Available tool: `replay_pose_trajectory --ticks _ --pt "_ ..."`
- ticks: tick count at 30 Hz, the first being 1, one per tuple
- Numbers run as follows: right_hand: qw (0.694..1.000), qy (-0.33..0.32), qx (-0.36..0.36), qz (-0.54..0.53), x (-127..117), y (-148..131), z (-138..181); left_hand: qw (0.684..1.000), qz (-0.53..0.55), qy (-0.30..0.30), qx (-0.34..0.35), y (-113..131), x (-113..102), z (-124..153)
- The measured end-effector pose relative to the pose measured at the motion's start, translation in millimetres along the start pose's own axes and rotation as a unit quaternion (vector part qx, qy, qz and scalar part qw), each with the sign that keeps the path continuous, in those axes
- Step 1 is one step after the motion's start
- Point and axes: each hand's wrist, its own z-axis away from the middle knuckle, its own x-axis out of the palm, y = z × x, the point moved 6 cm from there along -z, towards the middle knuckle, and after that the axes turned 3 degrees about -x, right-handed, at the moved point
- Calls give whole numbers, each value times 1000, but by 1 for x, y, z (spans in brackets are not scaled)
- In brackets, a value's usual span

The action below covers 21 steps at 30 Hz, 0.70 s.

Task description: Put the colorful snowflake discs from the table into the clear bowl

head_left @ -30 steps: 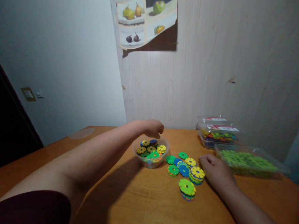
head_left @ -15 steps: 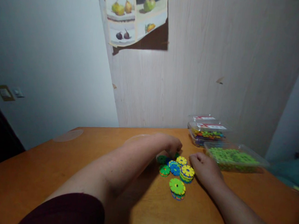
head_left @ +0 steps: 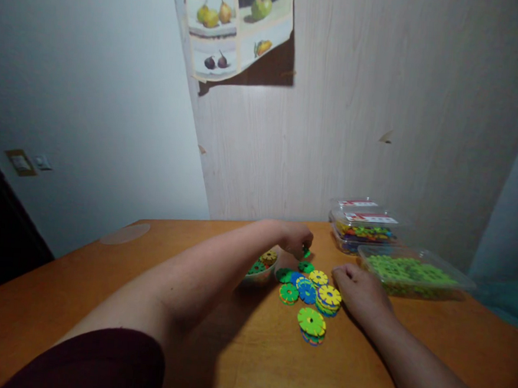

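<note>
My left hand reaches across the table, its fingers closed on a green notched disc. Just below it, another green disc lies flat. My right hand rests on the table in a loose fist, with nothing showing in it. Beside its thumb side is a stack topped by a yellow disc. Blue discs, a further yellow disc and a green-and-orange disc lie close together. Nearer to me sits a pile with a lime green disc on top.
A bowl of discs is partly hidden behind my left forearm. At right stands a clear box of lime green pieces, with stacked clear boxes of coloured pieces behind. A round translucent lid lies at far left.
My left hand has lifted slightly, with a green disc in its fingers. The bowl and a flat green disc now show more. My right hand stays in place.
</note>
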Motion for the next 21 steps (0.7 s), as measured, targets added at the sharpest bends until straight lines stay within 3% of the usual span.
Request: replay_pose_trajectory --ticks 6,12,16,21 --pt "1000 -10 10 -2 1 1 0 997 36 24 -69 -56 -21 61" --pt "1000 -24 6 4 2 3 -2 986 17 -35 -162 -100 4 106" --pt "1000 -29 6 9 5 8 -5 980 32 -46 -191 -109 20 116" --pt "1000 -27 -4 1 7 11 -6 981 52 -31 -183 -103 29 112"
